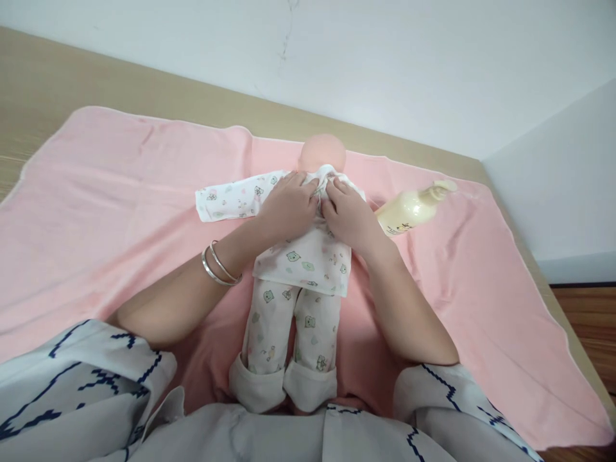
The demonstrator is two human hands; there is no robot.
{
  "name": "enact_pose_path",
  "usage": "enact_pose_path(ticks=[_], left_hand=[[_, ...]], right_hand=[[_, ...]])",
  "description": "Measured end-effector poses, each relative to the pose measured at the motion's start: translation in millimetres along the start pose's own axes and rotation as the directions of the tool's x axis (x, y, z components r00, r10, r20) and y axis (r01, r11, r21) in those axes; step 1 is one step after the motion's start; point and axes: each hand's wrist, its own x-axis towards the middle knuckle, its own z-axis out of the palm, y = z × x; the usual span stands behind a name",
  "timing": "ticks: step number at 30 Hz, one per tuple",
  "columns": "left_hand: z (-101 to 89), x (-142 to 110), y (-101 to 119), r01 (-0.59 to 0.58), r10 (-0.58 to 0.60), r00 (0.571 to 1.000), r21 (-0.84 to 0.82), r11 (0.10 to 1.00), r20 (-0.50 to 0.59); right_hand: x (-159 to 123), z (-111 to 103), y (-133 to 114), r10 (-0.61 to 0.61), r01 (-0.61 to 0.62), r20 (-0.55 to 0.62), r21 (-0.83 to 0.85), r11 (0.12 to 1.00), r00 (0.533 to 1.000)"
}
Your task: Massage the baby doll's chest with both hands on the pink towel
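A baby doll lies on its back with its head away from me, dressed in a white printed baby shirt and matching trousers with turned-up cuffs. My left hand is closed on the shirt's front near the neck, its fingers pinching the cloth. Close beside it, my right hand also pinches the shirt front, with the cloth bunched between the two hands. One sleeve stretches out flat to the left. The other sleeve is mostly hidden behind my right hand. Most of the doll's face is out of sight.
A pink blanket with some wrinkles spreads under the doll over a wooden surface. To the right of the doll, a pale yellow pump bottle lies on its side. A white wall rises behind.
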Motion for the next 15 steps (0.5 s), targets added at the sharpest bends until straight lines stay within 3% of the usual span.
enact_pose_path(ticks=[3, 8, 12, 15], left_hand=[[3.6, 7, -13, 0.007, -0.007, 1.0, -0.013, 1.0, 0.006], [6.0, 13, -20, 0.121, -0.121, 0.992, -0.02, 0.992, 0.022], [1.9, 5, -6, 0.147, -0.147, 0.989, 0.008, 0.989, 0.002], [-2.3, -3, 7, 0.117, -0.118, 0.993, 0.022, 0.993, 0.031]], right_hand=[[-12, -4, -17, -0.008, 0.008, 0.006, -0.056, 0.998, 1.0], [-20, -4, -34, 0.064, -0.064, 0.001, -0.053, 0.997, 0.998], [-7, 3, -16, 0.089, -0.087, -0.03, 0.072, 0.994, 0.996], [6, 11, 2, 0.082, -0.076, -0.09, 0.073, 0.994, 0.993]])
